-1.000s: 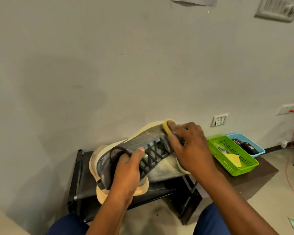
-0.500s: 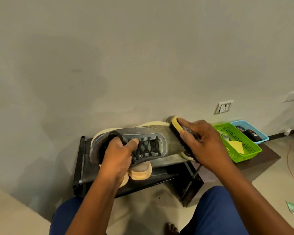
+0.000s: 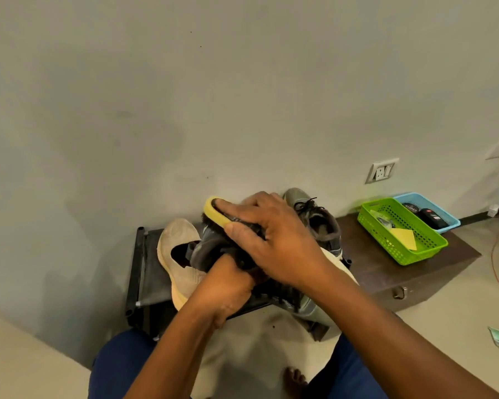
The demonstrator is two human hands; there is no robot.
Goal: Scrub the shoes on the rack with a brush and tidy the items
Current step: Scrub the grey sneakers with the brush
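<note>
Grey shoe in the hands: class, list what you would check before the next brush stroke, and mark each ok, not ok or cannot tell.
1. Left hand grips the grey shoe: ok.
2. Right hand holds the yellow brush: ok.
3. Bristles touch the grey shoe: ok.
4. Dirt left on the shoe: cannot tell.
5. Beige shoe lies on the black rack: ok.
6. Green basket within reach for tidying: cannot tell.

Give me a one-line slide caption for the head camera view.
Right hand scrubs a grey shoe with a yellow brush; left hand steadies it.
</note>
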